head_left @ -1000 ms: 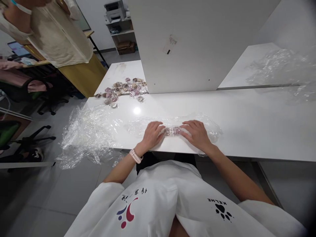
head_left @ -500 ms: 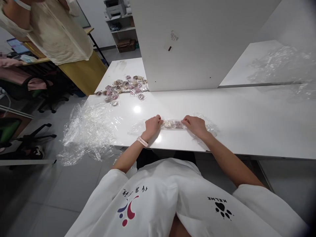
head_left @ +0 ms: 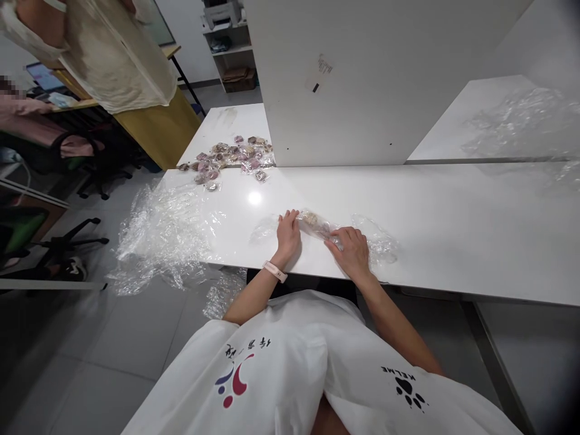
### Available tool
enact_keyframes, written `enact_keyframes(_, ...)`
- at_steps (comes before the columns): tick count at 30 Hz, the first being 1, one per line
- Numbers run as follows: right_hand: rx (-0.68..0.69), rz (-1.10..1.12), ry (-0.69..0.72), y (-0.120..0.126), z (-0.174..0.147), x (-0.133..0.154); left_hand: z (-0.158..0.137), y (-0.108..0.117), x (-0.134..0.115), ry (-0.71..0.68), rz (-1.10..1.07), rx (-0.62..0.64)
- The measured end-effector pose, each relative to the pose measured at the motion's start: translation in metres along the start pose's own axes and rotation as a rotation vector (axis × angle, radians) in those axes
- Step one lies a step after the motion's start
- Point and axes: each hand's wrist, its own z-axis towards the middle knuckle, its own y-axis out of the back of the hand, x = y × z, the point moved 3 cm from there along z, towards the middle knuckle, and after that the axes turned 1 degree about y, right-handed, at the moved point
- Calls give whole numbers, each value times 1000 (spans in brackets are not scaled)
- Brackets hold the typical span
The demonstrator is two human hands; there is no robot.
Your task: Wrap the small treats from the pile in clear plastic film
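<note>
A clear plastic-wrapped roll (head_left: 312, 221) lies slanted on the white table, its left end farther from me. Small pale and pinkish-brown pieces show through its film. My left hand (head_left: 289, 234) is closed at the left end, fingertips on the film. My right hand (head_left: 352, 249) holds the right end between thumb and fingers, hiding part of it. Loose clear film (head_left: 381, 240) spreads out beyond my right hand, and a thinner flap (head_left: 263, 231) lies left of my left hand.
Several small wrapped pieces (head_left: 242, 156) lie in a pile at the table's back left. Crumpled clear film (head_left: 163, 235) hangs over the left edge. A tall white panel (head_left: 344, 109) stands behind the white table (head_left: 453, 229). A person in a cream top (head_left: 122, 60) stands at the left.
The wrapped roll has turned from level to slanted, its right end now nearer me. My right hand has moved nearer me and gripped farther over the roll. The view has shifted slightly.
</note>
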Motion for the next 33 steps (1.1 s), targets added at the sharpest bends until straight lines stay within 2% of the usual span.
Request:
enact_keyframes(2,-4,22,-21,-2,1,2,0,-10,-9,162,-375,14)
enact_keyframes(5,-15,30,-63,-4,2,0,-13,-30,-23,332,-839,156)
enact_keyframes(8,-18,56,-106,-6,5,-5,-30,-47,-33,291,-1059,280)
enact_keyframes(10,-2,106,-106,-5,7,-5,-35,-54,-34,225,-1009,280)
enact_keyframes(14,-41,333,-76,15,0,13,-23,-49,-33,258,-818,113)
enact_keyframes(15,-70,414,-111,22,-5,19,-17,-42,-38,247,-833,82)
enact_keyframes(17,-62,649,-274,36,-18,29,-10,-23,-55,140,-900,87)
enact_keyframes(18,-1,820,-382,40,-24,32,-11,-12,-66,63,-923,132)
enact_keyframes(20,219,1233,-579,42,-32,38,-22,7,-86,-55,-923,289)
enact_keyframes(22,403,1585,-696,43,-33,38,-44,14,-98,-61,-882,519)
enact_keyframes(24,474,1761,-752,43,-26,32,-69,12,-100,-8,-847,733)
enact_keyframes(26,511,1788,-791,41,-17,25,-88,5,-98,42,-872,844)
enact_keyframes(28,567,1725,-819,37,-10,20,-99,-1,-95,90,-948,854)
enact_keyframes(30,571,1626,-843,32,-2,15,-104,-4,-93,139,-989,832)
enact_keyframes(33,529,1500,-872,26,8,7,-106,-2,-89,149,-900,721)
